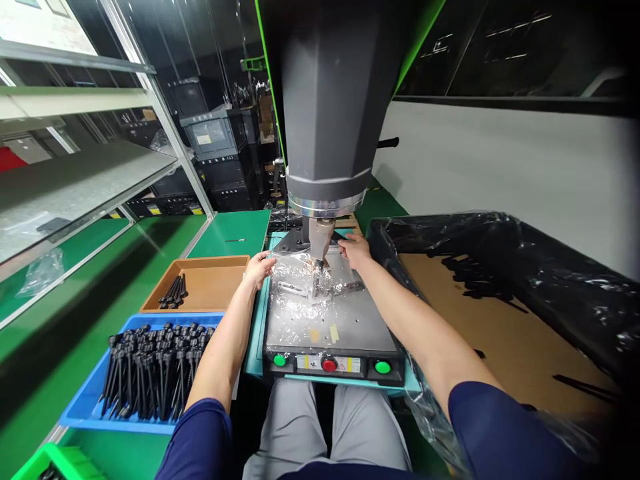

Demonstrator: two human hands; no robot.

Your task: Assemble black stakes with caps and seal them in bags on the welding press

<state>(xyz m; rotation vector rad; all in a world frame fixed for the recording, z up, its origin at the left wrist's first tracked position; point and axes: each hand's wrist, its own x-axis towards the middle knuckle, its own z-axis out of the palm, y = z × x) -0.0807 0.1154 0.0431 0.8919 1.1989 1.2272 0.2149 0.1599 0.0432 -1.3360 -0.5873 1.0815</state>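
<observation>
Evidently, four containers stand around the metal plate. To its left and near side, a blue tray holds densely packed black stemmed parts; farther back on that side, a tan tray holds a small group more. To its right, a box lined with black film carries scattered black pieces. Clear film lies over the plate. The left hand is at the plate's far left corner, fingers bent; the right hand is at its far right, fingers half curled. I cannot tell whether either pinches the film. Glare and the machine head obscure the plate's far part. The left forearm covers some of the blue tray; a green basket, well left of the plate, is cut off. A narrow teal margin borders the plate's left edge; rightward, the lined box stands near.
</observation>
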